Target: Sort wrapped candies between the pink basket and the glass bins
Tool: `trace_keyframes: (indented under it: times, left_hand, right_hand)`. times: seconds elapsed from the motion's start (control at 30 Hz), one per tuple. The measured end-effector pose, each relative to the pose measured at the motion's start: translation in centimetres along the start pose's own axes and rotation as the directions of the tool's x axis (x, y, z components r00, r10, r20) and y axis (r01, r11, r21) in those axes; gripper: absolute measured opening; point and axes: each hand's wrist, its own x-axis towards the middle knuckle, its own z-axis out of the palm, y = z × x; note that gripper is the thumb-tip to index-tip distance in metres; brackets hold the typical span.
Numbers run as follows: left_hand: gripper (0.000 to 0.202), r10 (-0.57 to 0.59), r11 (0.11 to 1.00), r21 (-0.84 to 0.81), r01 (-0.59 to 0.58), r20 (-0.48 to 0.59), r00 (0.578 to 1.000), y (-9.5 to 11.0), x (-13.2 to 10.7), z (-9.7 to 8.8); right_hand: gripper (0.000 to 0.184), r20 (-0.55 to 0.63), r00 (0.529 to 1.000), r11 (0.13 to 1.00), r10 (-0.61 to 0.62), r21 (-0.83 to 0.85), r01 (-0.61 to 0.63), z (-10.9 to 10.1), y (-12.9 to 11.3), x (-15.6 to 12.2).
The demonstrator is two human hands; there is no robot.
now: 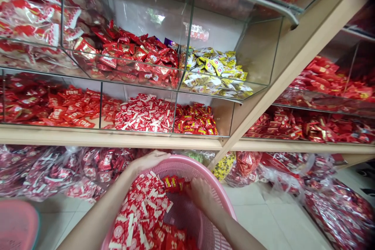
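Observation:
A round pink plastic basket with mesh walls is before me at the lower middle. My left hand is closed over its far left rim. Inside, my right hand is curled at the far right, fingers closed around small red-wrapped candies with yellow lettering; its fingertips are partly hidden. A heap of red-and-white wrapped candies fills the basket's left side. Nearer to me lie plain red packets. Part of the pink basket floor shows between these heaps.
Glass-fronted shelves hold red-and-white candies, red candies with yellow lettering and yellow-and-white packets. A slanted wooden post divides the shelving. Plastic bags of candy lie on the tiled floor. A pink tub stands at left.

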Motion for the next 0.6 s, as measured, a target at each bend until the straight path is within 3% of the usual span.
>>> trace_keyframes:
  times: [0.1, 0.2, 0.3, 0.37, 0.47, 0.6]
  left_hand:
    - [0.05, 0.018, 1.0, 0.025, -0.017, -0.01, 1.0, 0.1, -0.2, 0.0]
    - [0.051, 0.018, 0.997, 0.076, -0.014, -0.049, 0.999, 0.0, -0.2, 0.0]
    - [0.054, -0.018, 0.997, 0.07, 0.024, -0.082, 0.996, -0.1, -0.2, -0.1]
    - [0.055, -0.021, 0.998, 0.058, 0.026, -0.083, 0.996, -0.3, -0.2, -0.1]
    - [0.056, 0.011, 0.999, 0.049, -0.008, -0.056, 0.998, -0.4, -0.2, -0.2]
    - [0.054, 0.023, 1.0, 0.004, -0.022, -0.03, 0.999, -0.5, -0.2, -0.1]
  right_hand:
    - [0.023, -0.086, 0.995, 0.998, -0.054, 0.033, 0.057, -3.2, 0.2, -0.1]
    - [0.027, -0.227, 0.962, 0.969, -0.152, 0.155, 0.19, -8.5, 0.8, 0.2]
    - [0.026, -0.449, 0.877, 0.916, -0.17, 0.255, 0.308, -13.8, 1.7, 1.8]
    - [0.019, -0.543, 0.831, 0.912, -0.117, 0.272, 0.307, -16.1, 2.2, 3.6]
    - [0.021, -0.607, 0.782, 0.92, -0.142, 0.21, 0.33, -17.4, 2.6, 6.8]
    - [0.04, -0.543, 0.733, 0.874, -0.409, 0.0, 0.487, -17.5, 2.1, 9.8]
